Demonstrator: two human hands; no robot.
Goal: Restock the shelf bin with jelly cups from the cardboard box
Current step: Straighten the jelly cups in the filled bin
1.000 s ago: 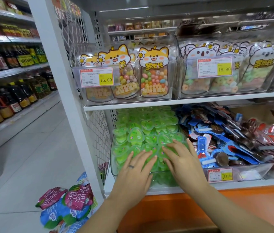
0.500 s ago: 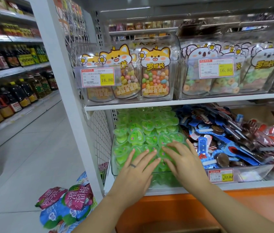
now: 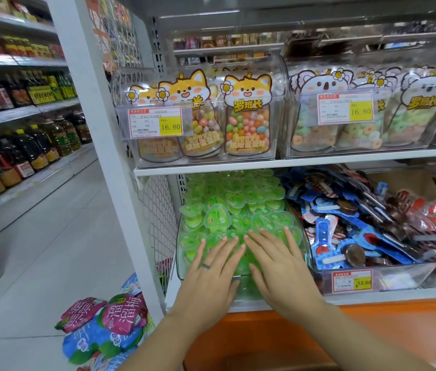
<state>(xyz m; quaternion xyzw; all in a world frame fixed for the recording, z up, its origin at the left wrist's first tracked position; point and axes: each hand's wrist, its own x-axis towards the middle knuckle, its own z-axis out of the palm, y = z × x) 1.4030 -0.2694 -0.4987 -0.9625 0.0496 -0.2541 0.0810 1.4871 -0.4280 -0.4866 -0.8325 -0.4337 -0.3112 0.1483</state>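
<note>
A clear plastic shelf bin (image 3: 181, 263) on the lower shelf is heaped with green heart-shaped jelly cups (image 3: 234, 204). My left hand (image 3: 212, 274), a ring on one finger, lies flat with straight fingers on the front cups. Beside it my right hand (image 3: 278, 266) also lies flat on the cups, fingers spread, its fingertips close to the left hand's. Neither hand holds a cup. The cardboard box is out of view.
Right of the bin, blue and red wrapped sweets (image 3: 358, 223) fill another clear bin with a price tag (image 3: 352, 281). Candy bags (image 3: 247, 116) stand in bins on the shelf above. Snack packs (image 3: 104, 325) hang at lower left. Oil bottles (image 3: 24, 153) line the aisle's far shelves.
Both hands have stayed flat on the jelly cups and shifted only slightly, their fingertips now closer together. The camera has drifted a little.
</note>
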